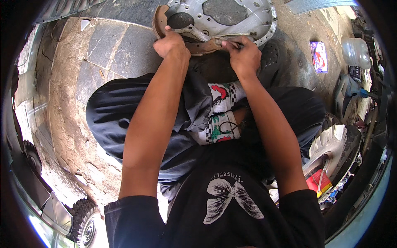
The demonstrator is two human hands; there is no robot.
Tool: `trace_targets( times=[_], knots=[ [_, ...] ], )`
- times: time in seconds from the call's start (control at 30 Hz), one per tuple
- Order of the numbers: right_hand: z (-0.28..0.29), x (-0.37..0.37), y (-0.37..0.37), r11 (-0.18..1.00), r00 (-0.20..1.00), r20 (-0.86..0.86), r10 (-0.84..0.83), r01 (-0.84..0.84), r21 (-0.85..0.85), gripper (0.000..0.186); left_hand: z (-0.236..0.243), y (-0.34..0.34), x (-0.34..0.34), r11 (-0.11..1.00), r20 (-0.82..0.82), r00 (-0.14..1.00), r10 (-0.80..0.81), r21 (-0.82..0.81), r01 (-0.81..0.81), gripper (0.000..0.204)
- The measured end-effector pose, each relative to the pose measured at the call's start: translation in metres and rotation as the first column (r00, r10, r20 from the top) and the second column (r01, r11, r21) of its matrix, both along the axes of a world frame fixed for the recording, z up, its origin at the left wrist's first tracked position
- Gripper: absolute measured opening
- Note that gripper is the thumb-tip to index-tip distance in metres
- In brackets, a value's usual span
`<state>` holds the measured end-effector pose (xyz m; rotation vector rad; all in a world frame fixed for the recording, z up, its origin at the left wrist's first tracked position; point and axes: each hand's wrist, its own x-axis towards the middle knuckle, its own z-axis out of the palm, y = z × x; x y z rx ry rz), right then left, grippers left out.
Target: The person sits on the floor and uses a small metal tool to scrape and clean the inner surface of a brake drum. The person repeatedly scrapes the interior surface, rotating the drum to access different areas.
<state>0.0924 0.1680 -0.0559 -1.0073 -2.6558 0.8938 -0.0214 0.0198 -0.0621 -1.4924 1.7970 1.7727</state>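
Observation:
A large silver metal plate (256,20) with several holes, like a drum-brake backing plate, lies ahead of me at the top of the view. Along its left and near edge runs a curved brown brake shoe (159,20). My left hand (171,44) is closed on the shoe's near left part, thumb and fingers bent around its rim. My right hand (245,58) pinches at the shoe's right end, beside the plate's near edge. Something thin and dark shows between those fingers, but I cannot make out its kind. The undersides of the plate and shoe are hidden.
My crossed legs (120,111) and a dark clog (273,60) sit close below the plate. To the right are a purple packet (319,57), a clear plastic jug (356,53) and a grey-blue tool (346,93). A small toy-like wheel (87,229) stands at lower left.

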Motion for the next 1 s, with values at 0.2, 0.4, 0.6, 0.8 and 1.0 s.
trace_targets(
  times=[0.2, 0.4, 0.6, 0.8, 1.0],
  knots=[
    [-0.013, 0.006, 0.001, 0.996, 0.979, -0.193, 0.061, -0.072, -0.047, 0.029, 0.009, 0.003, 0.002, 0.995, -0.043, 0.996, 0.084, 0.059, -0.081, 0.063],
    [-0.011, 0.003, -0.001, 0.995, 0.964, -0.251, 0.089, -0.098, -0.023, 0.026, 0.002, 0.005, -0.002, 0.996, -0.055, 0.996, 0.070, 0.055, -0.067, 0.064],
    [-0.017, -0.006, -0.002, 0.991, 0.940, -0.322, 0.111, -0.127, -0.031, 0.027, -0.054, -0.009, -0.011, 0.996, -0.144, 0.986, -0.085, -0.005, 0.086, 0.066],
    [-0.019, 0.004, 0.004, 0.988, 0.935, -0.327, 0.142, -0.154, -0.013, 0.027, 0.004, 0.003, 0.000, 0.995, -0.034, 0.997, 0.072, 0.075, -0.069, 0.064],
    [-0.017, 0.006, 0.000, 0.986, 0.951, -0.299, 0.079, -0.118, -0.116, 0.027, -0.001, 0.001, -0.002, 0.989, -0.078, 0.992, 0.100, 0.118, -0.090, 0.063]
  ],
)
